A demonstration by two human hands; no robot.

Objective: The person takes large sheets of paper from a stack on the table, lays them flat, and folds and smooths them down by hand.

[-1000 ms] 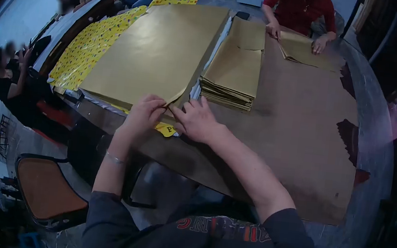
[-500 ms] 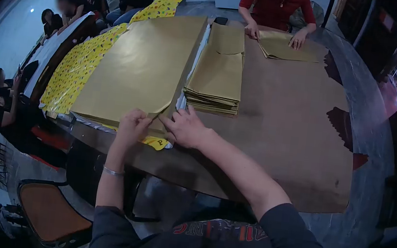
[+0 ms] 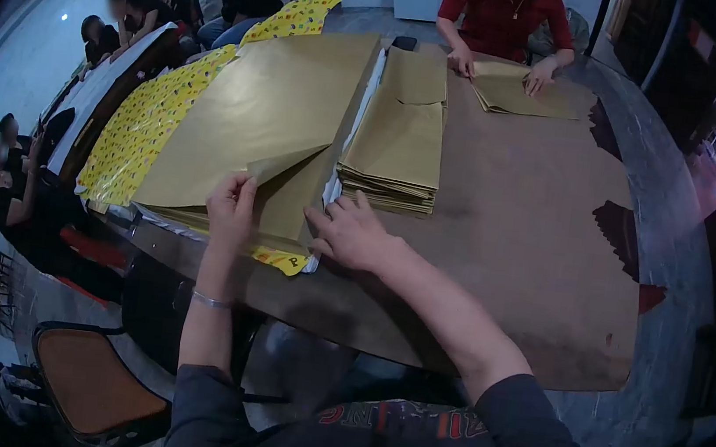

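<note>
A tall stack of large gold paper sheets [image 3: 277,82] lies on the table in front of me. Its top sheet has its near right corner raised and folded back. My left hand [image 3: 232,200] pinches that lifted corner. My right hand [image 3: 357,230] rests at the stack's near right edge, fingers spread, holding nothing. Just beyond it sits a pile of folded gold paper [image 3: 394,139], its layers showing at the near end. White wrapping shows between the two piles. Yellow printed wrapping [image 3: 283,261] pokes out under the stack's near corner.
Across the brown table [image 3: 532,243], a person in red [image 3: 510,16] has both hands on folded gold sheets [image 3: 527,93]. Yellow patterned wrapping [image 3: 155,103] spreads along the left. Several people sit at another table on the left. A chair [image 3: 96,388] stands at lower left.
My left hand has lifted the top sheet's corner up and back, opening a gap over the stack. My right hand has come off the sheet's edge, its fingers spreading slightly.
</note>
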